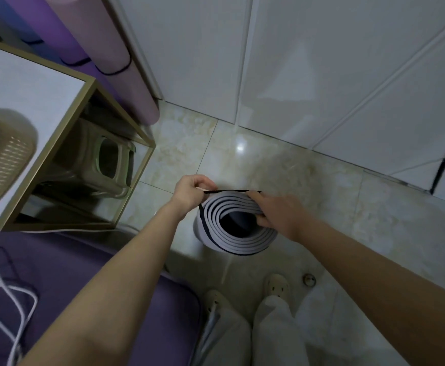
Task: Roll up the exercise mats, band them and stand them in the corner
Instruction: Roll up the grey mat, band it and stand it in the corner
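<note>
A rolled grey mat stands upright on the tiled floor in front of my feet, its spiral end facing up. A thin black band is stretched across the far rim of the roll. My left hand pinches the band's left end. My right hand grips the roll's right rim, fingers curled over the edge where the band runs. Several rolled mats, one pink, one purple and one blue, lean in the corner at the upper left, with black bands round them.
A gold-framed side table with a beige woven basket stands at the left, a plastic stool under it. A purple cushion with a white cable lies at the lower left. White wall panels run behind the roll.
</note>
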A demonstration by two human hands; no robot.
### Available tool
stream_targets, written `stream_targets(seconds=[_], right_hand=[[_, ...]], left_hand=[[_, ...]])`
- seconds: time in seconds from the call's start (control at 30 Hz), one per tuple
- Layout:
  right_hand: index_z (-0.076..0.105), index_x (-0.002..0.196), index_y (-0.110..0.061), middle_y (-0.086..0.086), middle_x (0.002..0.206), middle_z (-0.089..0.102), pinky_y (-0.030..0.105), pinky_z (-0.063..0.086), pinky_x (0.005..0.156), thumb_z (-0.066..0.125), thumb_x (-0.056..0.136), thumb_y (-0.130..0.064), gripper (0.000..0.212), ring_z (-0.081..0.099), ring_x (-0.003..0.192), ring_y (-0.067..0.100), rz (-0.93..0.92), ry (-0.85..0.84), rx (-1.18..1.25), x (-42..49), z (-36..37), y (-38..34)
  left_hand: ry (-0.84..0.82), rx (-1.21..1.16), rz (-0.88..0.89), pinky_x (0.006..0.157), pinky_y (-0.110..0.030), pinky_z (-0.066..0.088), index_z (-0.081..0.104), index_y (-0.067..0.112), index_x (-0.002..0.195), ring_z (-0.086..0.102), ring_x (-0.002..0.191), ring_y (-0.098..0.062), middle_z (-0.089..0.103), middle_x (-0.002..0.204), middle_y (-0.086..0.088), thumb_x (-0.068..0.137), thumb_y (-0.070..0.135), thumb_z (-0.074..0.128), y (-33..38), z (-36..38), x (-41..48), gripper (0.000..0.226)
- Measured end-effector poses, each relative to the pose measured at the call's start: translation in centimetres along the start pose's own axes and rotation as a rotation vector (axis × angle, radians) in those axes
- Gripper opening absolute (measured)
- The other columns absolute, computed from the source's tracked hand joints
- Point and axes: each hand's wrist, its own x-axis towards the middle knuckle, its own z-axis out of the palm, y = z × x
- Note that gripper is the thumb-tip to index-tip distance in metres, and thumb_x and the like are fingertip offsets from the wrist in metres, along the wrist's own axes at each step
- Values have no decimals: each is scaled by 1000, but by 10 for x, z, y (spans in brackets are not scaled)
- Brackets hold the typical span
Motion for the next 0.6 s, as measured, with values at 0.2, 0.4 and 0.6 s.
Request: stream_targets(seconds=[0.2, 0.4, 0.6], right_hand=[[37, 135, -13, 11, 108, 61, 33, 44, 71, 53, 92, -21, 47, 62, 87, 31, 73, 12, 275, 9, -8, 4], [38, 129, -12, 15, 101, 63, 29, 40, 67, 54, 93, -21, 41, 59, 81, 28, 151, 26, 335, 15, -11, 9], [36, 126, -7, 15, 98, 58, 30, 38, 66, 49, 95, -21, 37, 53, 78, 27, 281, 27, 402, 19, -8, 8]], left_hand=[[14, 96, -63, 38, -15, 45, 61, 8, 89, 53, 57, -16, 53, 74, -6, 86, -6, 61, -9, -13, -8, 15], [-106, 102, -197, 67, -32, 54, 54, 13, 88, 57, 86, -25, 57, 87, -5, 85, -10, 54, -12, -5, -26, 23], [-239, -276, -488, 70, -41, 59, 48, -8, 118, 66, 69, -27, 64, 107, -26, 93, -4, 43, -28, 10, -41, 26]])
